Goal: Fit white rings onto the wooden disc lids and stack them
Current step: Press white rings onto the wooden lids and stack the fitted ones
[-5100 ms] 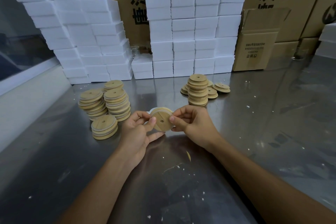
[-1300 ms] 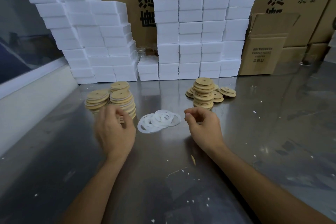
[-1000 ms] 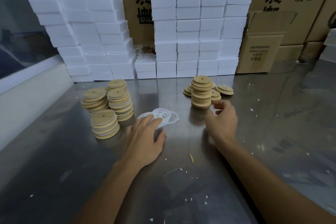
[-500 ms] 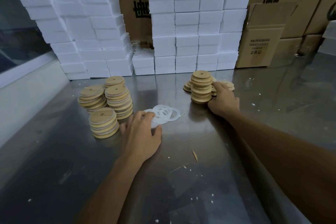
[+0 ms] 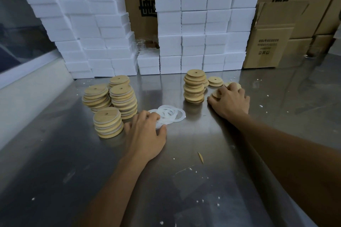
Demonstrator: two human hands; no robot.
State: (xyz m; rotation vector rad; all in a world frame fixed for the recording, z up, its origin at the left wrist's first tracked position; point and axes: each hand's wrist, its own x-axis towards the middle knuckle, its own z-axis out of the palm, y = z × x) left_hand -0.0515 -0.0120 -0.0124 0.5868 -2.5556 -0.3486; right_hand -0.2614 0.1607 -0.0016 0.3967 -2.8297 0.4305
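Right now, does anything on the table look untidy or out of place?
Yes. White crumbs and a wooden splinter litter the metal table, and the left back stack of lids leans unevenly.

Reaching forward with both bare forearms, palms facing down. Left grip lying low and near centre, fingers loosely bent, fingertips pressing down, thumb splayed to the right. Right grip stretching farther out, knuckles raised, fingers curling downward. Wrists well apart, forearms angling inward from the lower edge.
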